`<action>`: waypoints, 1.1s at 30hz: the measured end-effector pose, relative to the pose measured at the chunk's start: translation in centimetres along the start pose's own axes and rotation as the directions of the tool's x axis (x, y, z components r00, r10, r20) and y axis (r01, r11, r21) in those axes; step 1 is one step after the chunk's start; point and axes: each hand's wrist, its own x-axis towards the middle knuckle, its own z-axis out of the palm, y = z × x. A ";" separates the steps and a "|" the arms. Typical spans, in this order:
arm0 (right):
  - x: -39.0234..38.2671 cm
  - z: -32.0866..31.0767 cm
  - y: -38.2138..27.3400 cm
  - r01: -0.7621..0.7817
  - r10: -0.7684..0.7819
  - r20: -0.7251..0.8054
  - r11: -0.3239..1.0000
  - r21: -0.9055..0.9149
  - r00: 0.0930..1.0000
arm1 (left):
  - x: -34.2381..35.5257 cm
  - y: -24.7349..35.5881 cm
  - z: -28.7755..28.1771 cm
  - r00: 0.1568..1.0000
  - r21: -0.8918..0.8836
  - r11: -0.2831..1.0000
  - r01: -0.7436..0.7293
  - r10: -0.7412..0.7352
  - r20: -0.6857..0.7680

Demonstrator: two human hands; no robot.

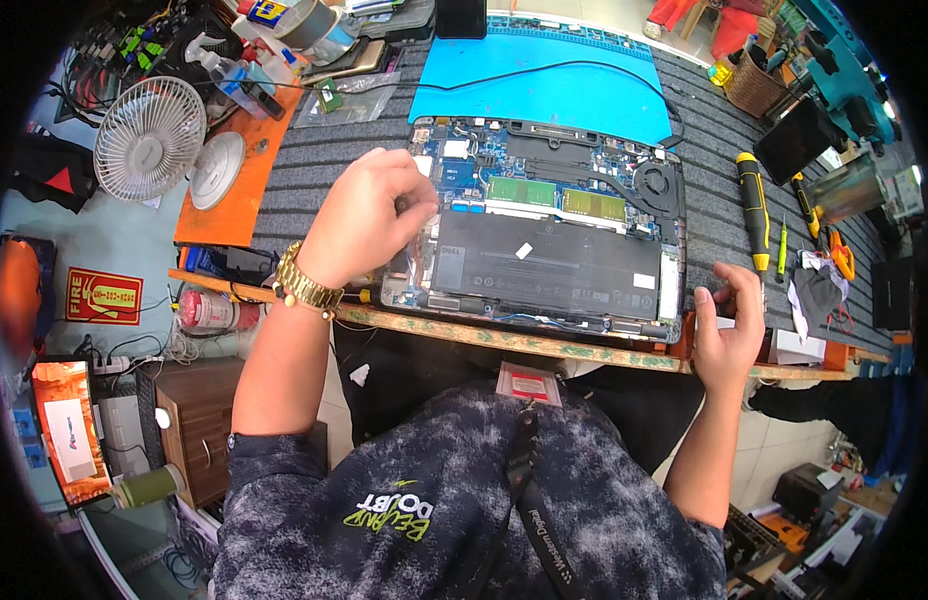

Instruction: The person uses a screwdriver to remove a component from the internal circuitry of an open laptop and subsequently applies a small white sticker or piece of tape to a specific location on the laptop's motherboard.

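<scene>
An opened laptop base (596, 148) lies on the ribbed grey mat in front of me, its insides bare. Along its near side runs a black battery (544, 262); green memory modules (524, 192) sit behind it, and a round fan (656, 186) is at the far right. My left hand (382, 205) is over the laptop's left edge, fingers curled in with the tips together; whatever they may hold is hidden. My right hand (732, 325) rests by the front right corner, thumb and fingers apart, holding nothing.
Behind the laptop lies a blue mat (534, 80) crossed by a black cable. To the right are a yellow-black screwdriver (753, 210), a slim green screwdriver (782, 250) and orange-handled scissors (840, 254). A white fan (150, 138) stands at left. The wooden table edge (544, 345) is nearest me.
</scene>
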 end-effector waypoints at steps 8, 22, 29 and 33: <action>0.1 0.1 0.1 0.017 -0.017 -0.007 1.000 0.009 1.000 | -0.4 0.5 0.9 0.987 -0.058 0.986 0.155 -0.157 -0.038; 0.1 -0.8 -0.4 0.152 -0.142 0.102 0.984 -0.097 0.985 | -8.0 2.2 0.9 0.913 -0.234 0.935 0.265 -0.322 -0.251; -0.1 -0.8 -1.8 0.270 -0.227 0.231 0.947 -0.174 0.946 | -11.7 4.4 2.8 0.938 -0.054 0.956 0.287 -0.292 -0.187; -0.8 0.0 -2.7 0.224 -0.198 0.217 0.969 -0.103 0.956 | -11.5 5.0 3.4 0.915 -0.138 0.930 0.340 -0.361 -0.181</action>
